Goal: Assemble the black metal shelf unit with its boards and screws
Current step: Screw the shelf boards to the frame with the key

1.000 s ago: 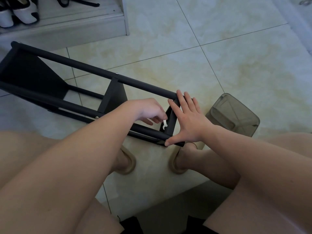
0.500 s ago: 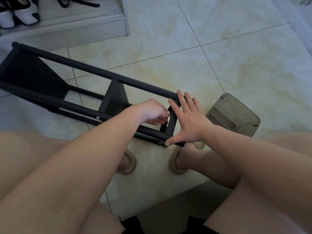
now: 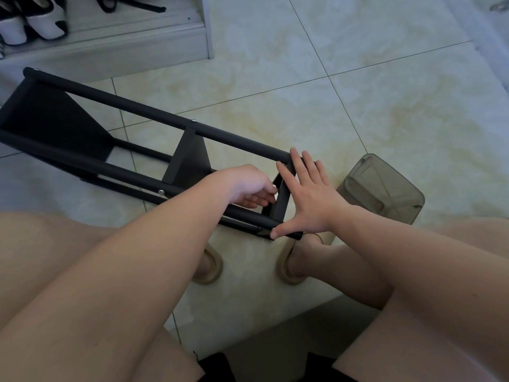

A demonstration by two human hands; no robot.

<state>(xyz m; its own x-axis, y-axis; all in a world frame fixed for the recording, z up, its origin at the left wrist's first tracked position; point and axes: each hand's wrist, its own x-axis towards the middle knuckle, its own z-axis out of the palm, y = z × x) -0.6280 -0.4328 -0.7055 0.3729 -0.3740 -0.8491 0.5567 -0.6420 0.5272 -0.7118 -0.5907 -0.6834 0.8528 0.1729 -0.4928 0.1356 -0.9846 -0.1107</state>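
Head view: black shelf unit (image 3: 154, 114) on its side on the tiled floor (image 3: 358, 106), by the feet.
Right hand (image 3: 308, 199): fingers straight, spread, flat on the end board (image 3: 283, 199); thumb on the lower tube end.
Left hand (image 3: 248, 186): fingers curled inside the frame; can't tell what they hold.
Bin (image 3: 385, 188): translucent grey, right of the unit; contents unclear.

Pretty sure this is somebody's home, entryway-ish. Glossy cream floor tiles (image 3: 358, 119) everywhere, a low white shelf (image 3: 137, 48) well up-left of the left grip (image 3: 248, 186) with black-and-white shoes (image 3: 41, 23) parked on it, a smoky plastic bin (image 3: 385, 194) just right of the right grip (image 3: 308, 199), beige slippers (image 3: 289, 271) below both.
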